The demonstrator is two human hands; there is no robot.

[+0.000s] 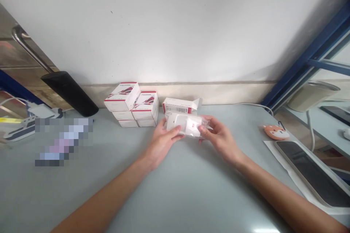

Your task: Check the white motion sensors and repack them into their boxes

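Between my two hands is a white device in a clear plastic bag (182, 123), raised a little over the table. My left hand (164, 136) grips its left end, thumb across the front. At the right end my right hand (217, 133) pinches the bag between thumb and fingers. What exactly the device is, I cannot make out. Just behind it lies a white and red carton (177, 103) with its right end flap open. Left of that, several white and red boxes (144, 102) are stacked against the wall.
On the left are a power strip (32, 120), a black padded armrest (71, 93) and a pixelated patch on the table (131, 196). To the right lie an orange animal-shaped item (276, 132) and a dark-screened tablet-like device (311, 171). A blue metal frame (298, 58) rises at right.
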